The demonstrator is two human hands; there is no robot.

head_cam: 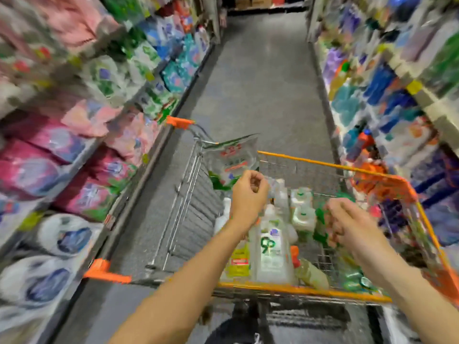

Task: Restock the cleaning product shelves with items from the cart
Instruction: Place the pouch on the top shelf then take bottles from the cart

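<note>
I am looking down a store aisle over the cart [308, 291], a wire basket with an orange rim and orange corner guards. It stands on the grey floor [260, 83] between 2 runs of shelving. The left hand [248, 194] is raised above the far left part of the cart, fingers curled in tight against the thumb. It pinches the lower edge of a pouch [231, 157]. The pouch is clear to white with red and green print, and it stands up from the hand, tilted toward the left shelves [74, 150], above the goods in the basket. The right hand [347, 222] hangs over the right half of the basket with its fingers curled. It is smeared by motion and something green sits just beside the fingers, so I cannot tell whether it holds that or nothing at all. Inside the cart I can make out a tall pale bottle [270, 247] with a green mark on its label, in the near middle. A yellow-labelled pack [238, 263] sits just to its left, and a cluster of white bottles [301, 211] with green marks lies beyond it. The left shelves carry pink and magenta packs, with white and blue ones lower down. The right shelves [397, 108] carry blue, purple and orange bottles. Most of the print is too blurred for me to read
</note>
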